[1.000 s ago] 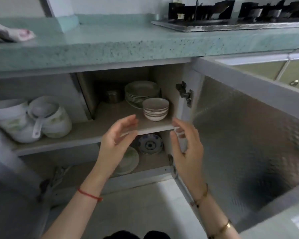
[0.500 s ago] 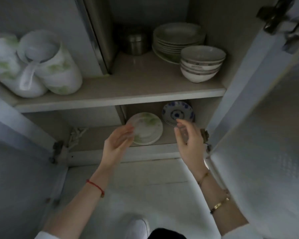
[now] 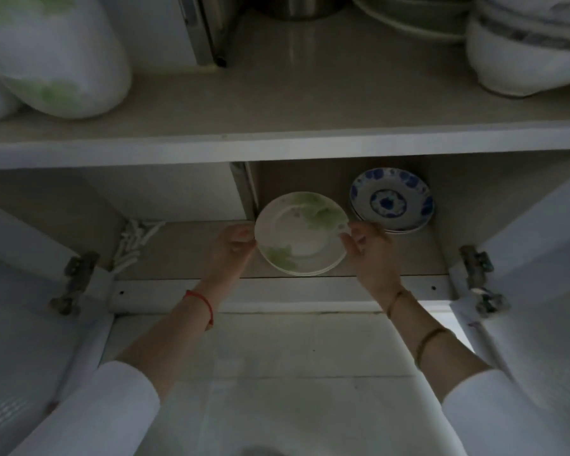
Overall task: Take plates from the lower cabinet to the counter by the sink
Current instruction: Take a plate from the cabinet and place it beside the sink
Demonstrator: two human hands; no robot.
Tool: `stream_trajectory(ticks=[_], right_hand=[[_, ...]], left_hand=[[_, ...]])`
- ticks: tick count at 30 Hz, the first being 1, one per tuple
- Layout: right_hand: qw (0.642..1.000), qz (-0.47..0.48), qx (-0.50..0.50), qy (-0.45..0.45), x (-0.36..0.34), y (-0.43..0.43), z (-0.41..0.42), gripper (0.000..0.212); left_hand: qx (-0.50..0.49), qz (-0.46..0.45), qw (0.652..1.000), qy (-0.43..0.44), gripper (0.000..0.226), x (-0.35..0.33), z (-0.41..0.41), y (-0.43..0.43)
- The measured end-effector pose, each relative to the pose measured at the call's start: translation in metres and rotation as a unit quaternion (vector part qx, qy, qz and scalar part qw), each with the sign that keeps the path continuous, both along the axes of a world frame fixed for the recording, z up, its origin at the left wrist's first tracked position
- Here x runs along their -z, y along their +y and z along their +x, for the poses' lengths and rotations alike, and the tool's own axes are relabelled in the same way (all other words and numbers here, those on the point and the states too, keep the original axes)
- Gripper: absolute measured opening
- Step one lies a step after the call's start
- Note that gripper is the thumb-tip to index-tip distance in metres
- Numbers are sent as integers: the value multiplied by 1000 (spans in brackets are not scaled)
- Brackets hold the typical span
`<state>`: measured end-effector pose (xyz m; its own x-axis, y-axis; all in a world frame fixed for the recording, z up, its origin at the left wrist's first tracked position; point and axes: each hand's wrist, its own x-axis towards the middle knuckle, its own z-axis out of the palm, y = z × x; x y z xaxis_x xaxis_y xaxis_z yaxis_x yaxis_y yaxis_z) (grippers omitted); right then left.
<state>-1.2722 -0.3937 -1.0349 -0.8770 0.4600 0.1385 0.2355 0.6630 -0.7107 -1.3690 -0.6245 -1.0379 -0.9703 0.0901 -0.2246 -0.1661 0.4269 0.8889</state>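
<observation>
Down on the bottom shelf (image 3: 185,258) of the lower cabinet sits a small stack of white plates with green leaf print (image 3: 301,233), and both hands meet it at opposite rims. The left hand (image 3: 232,246) has its fingertips curled against the stack's left edge; the right hand (image 3: 369,248) pinches the right edge, thumb on top of the rim and fingers bent beside it. Whether the stack is lifted off the shelf or resting on it cannot be told, though its near edge lies just short of the shelf's front lip.

Just beyond the right hand, touching or nearly touching the back of its knuckles, is a second stack of blue-patterned plates (image 3: 392,200), set deeper in. Beyond the left hand stands a vertical divider post (image 3: 244,189), close to the green plates' far-left rim. Left of that hand the shelf is open as far as some white cord (image 3: 135,240) bundled in the corner.

Above both hands the upper shelf (image 3: 277,143) runs across as a low ceiling, its front edge overhanging the plates. On it are white bowls (image 3: 524,54) to the right and pale, green-marked vessels (image 3: 56,57) to the left. Door hinges (image 3: 76,281) flank the opening on either side, outside both wrists, and the doors stand swung wide. A red string (image 3: 199,302) circles the left wrist; bangles (image 3: 431,339) circle the right.
</observation>
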Motion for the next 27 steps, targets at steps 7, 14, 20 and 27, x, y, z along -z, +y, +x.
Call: stream_trajectory(ticks=[7,14,20,27], right_hand=[[992,68,11,-107,33,12,-30,34],[994,20,51,-90,39,7,-34,27],[992,24,76,-101,39,-2,-36,36],[989,14,101,-106,42,-6,-34,31]], left_hand=[[55,-64,995,-47,24,27,-33,8],[72,-120,990,-7,25,25,-34,16],[34,-131,990,37,20,30,-29,16],[-6,-96,995,10,31,34,-25,23]])
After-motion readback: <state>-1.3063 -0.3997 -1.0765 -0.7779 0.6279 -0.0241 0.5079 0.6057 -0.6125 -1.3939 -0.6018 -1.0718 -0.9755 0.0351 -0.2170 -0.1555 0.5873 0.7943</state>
